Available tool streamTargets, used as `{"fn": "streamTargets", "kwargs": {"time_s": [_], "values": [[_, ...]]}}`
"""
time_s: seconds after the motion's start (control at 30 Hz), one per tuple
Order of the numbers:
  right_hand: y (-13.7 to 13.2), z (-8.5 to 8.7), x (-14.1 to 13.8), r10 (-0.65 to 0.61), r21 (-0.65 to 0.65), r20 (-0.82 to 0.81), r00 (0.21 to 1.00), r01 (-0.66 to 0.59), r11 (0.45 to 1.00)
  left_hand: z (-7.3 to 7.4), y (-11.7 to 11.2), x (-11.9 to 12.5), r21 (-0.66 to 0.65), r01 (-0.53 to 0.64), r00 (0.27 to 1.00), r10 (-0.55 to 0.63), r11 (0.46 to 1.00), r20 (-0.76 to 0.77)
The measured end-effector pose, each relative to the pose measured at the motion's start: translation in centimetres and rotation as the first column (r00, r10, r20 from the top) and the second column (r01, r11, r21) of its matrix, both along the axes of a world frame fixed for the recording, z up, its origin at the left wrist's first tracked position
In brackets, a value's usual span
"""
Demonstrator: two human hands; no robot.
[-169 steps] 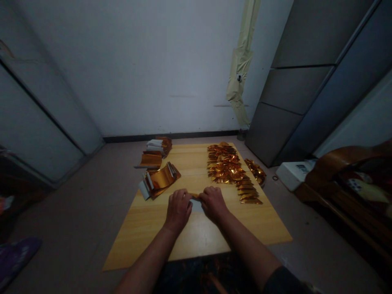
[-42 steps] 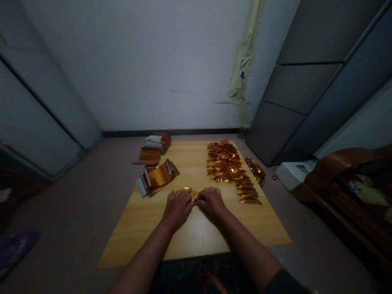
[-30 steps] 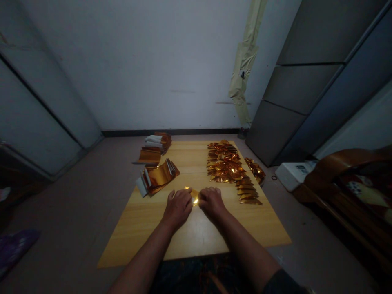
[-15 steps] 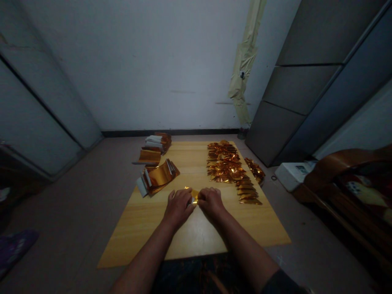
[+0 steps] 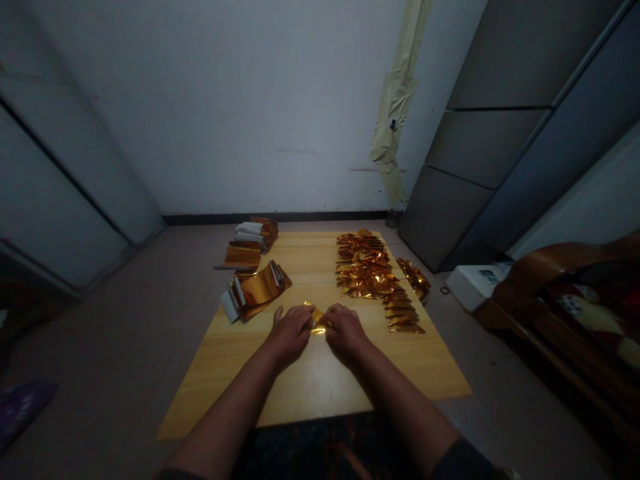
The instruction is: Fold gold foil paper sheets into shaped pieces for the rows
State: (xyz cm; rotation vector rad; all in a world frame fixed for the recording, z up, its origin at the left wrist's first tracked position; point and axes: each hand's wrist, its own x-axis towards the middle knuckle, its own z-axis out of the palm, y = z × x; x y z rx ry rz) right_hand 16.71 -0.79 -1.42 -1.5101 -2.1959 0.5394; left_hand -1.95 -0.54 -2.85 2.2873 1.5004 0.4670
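My left hand [image 5: 289, 335] and my right hand [image 5: 346, 331] meet over the middle of a low wooden board [image 5: 315, 387]. Both pinch a small piece of gold foil paper [image 5: 317, 318] between them, its shiny folded edges showing above my fingers. To the left lies a curled stack of gold foil sheets [image 5: 256, 291] with white backing. To the right a row of folded gold foil pieces [image 5: 375, 277] runs from the far edge toward me.
Two more foil stacks [image 5: 250, 243] sit at the board's far left. A few folded pieces [image 5: 414, 279] lie just off the right edge. A grey cabinet [image 5: 480, 153] stands at the right, with a white box [image 5: 473, 285] and wooden furniture [image 5: 565, 287] beside it.
The flat foil strip I pressed on the board is now a smaller folded piece pinched between both hands. My hands have stayed at the same spot, fingers working closer together.
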Motion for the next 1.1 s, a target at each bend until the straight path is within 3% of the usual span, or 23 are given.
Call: {"fn": "streamTargets", "kwargs": {"time_s": [0.3, 0.5, 0.67, 0.9, 1.1], "values": [[0.3, -1.0, -2.2, -0.217, 0.006, 0.065, 0.974, 0.217, 0.976, -0.3, 0.6, -0.4, -0.020, 0.018, 1.000, -0.018, 1.000, -0.002], [0.4, -0.8, -0.5, -0.079, -0.019, 0.002, 0.997, 0.079, 0.997, -0.3, 1.0, -0.7, -0.041, 0.026, 0.999, -0.026, 0.999, 0.020], [-0.3, -0.3, 0.6, 0.069, 0.059, 0.071, 0.995, -0.073, 0.996, -0.1, 1.5, -0.9, 0.007, 0.064, 0.998, -0.064, 0.998, 0.019], [-1.3, -0.4, 0.1, 0.104, 0.105, 0.164, 0.981, -0.122, 0.987, 0.9, 0.4, -0.5, 0.213, 0.092, 0.995, -0.079, 0.973, -0.068], [-1.7, 0.1, -0.4, 0.116, 0.082, 0.217, 0.969, -0.136, 0.987, 1.7, -2.2, 0.5, 0.166, 0.041, 0.978, -0.006, 0.985, -0.207]]}}
